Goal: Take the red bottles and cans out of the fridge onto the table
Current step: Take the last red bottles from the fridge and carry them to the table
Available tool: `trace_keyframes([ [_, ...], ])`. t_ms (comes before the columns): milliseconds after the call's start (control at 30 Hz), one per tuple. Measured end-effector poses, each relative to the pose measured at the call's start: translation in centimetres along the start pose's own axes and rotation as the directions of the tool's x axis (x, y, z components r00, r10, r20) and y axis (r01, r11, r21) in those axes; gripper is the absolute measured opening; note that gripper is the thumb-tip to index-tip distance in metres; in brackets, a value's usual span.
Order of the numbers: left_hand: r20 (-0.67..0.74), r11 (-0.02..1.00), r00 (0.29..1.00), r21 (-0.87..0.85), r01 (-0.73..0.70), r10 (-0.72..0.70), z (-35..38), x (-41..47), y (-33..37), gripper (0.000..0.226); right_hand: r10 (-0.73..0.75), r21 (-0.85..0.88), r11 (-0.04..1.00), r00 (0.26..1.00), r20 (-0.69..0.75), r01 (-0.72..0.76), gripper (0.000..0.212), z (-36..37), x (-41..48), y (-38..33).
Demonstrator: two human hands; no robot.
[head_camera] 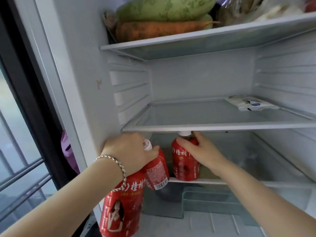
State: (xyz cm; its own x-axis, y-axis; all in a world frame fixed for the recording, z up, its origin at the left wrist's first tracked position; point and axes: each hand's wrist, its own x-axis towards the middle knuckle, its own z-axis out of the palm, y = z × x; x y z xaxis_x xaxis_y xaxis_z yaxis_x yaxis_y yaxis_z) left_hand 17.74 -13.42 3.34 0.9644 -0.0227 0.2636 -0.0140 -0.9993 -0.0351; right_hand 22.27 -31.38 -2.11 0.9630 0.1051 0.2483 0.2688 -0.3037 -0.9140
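My left hand [130, 151], with a silver bracelet on the wrist, grips two red bottles by their necks in front of the fridge's lower shelf. One red bottle [122, 207] hangs low at the fridge's left edge. The other red bottle [156, 171], white-capped, tilts beside it. My right hand [200, 151] is wrapped around the shoulder of a third red bottle [185, 166], which stands upright on the lower shelf [213, 181] with its white cap just under the middle shelf [205, 128].
A white pouch [253, 104] lies at the back right of the middle glass shelf. The top shelf [188, 40] carries a carrot and green vegetables. A teal drawer [205, 200] sits below the lower shelf. A window with railings is on the left.
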Motion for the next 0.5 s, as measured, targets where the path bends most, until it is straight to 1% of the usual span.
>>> trace_keyframes([
  [67, 0.001, 1.000, 1.000, -0.001, 0.013, -0.013, 0.1, -0.2, 0.1, 0.054, -0.040, -0.008, 0.999, 0.999, -0.026, 0.040, 0.011, 0.2, -0.6, -0.4],
  [167, 0.005, 0.999, 0.999, 0.006, 0.036, -0.036, 0.2, -0.7, 0.2, 0.054, -0.080, 0.013, 0.997, 0.997, -0.025, 0.080, 0.013, 0.3, -1.7, -0.3],
  [233, -0.001, 0.999, 0.999, 0.013, 0.042, -0.042, 0.2, -1.1, 0.3, 0.053, -0.095, -0.059, 0.994, 0.992, -0.084, 0.090, 0.015, 0.6, -2.8, 0.2],
  [267, -0.010, 0.999, 0.999, 0.023, 0.040, -0.040, 0.3, -1.4, 0.5, 0.051, -0.117, -0.130, 0.987, 0.983, -0.141, 0.098, 0.018, 0.9, -3.4, 0.5],
  [300, -0.019, 0.999, 0.999, 0.035, 0.037, -0.036, 0.3, -1.6, 0.7, 0.050, -0.166, -0.210, 0.970, 0.963, -0.214, 0.121, 0.019, 1.2, -3.9, 0.8],
  [367, -0.031, 0.998, 0.999, 0.059, 0.036, -0.034, 0.2, -2.0, 1.1, 0.048, -0.341, -0.347, 0.911, 0.878, -0.336, 0.221, 0.021, 2.0, -4.7, 1.0],
  [433, -0.030, 0.996, 0.997, 0.064, 0.066, -0.064, 0.1, -2.3, 1.4, 0.049, -0.491, -0.452, 0.832, 0.805, -0.332, 0.321, 0.026, 2.2, -5.0, 0.9],
  [500, -0.041, 0.993, 0.994, 0.049, 0.103, -0.101, 0.1, -2.8, 1.7, 0.049, -0.599, -0.558, 0.730, 0.762, -0.246, 0.394, 0.027, 2.0, -5.0, 0.7],
])
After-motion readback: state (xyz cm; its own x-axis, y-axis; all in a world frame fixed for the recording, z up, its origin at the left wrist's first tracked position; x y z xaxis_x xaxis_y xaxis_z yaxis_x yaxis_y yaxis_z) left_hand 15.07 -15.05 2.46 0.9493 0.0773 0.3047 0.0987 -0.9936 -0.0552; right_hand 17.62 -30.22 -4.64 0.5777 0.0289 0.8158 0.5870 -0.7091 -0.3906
